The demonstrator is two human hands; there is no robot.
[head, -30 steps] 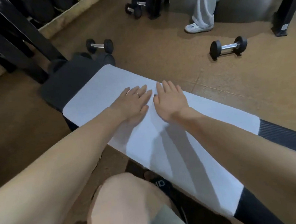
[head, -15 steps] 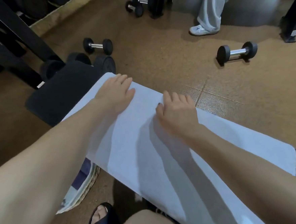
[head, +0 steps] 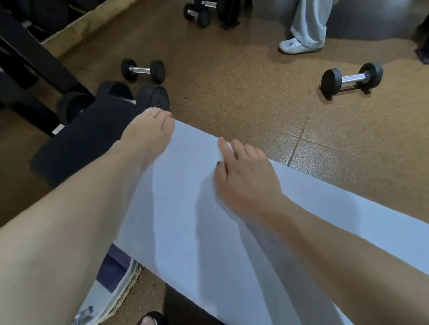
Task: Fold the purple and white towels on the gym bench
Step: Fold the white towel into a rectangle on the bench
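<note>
White towel spread along gym bench, frame centre.
Left hand grips towel's upper-left end, fingers curled over edge; right hand presses flat at far edge.

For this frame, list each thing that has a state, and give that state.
white towel: spread flat along the bench, not yet folded
bench: far end bare
left hand: at the towel's far end, fingers over its edge
right hand: resting on the towel
near dumbbell: lying on the floor
</note>
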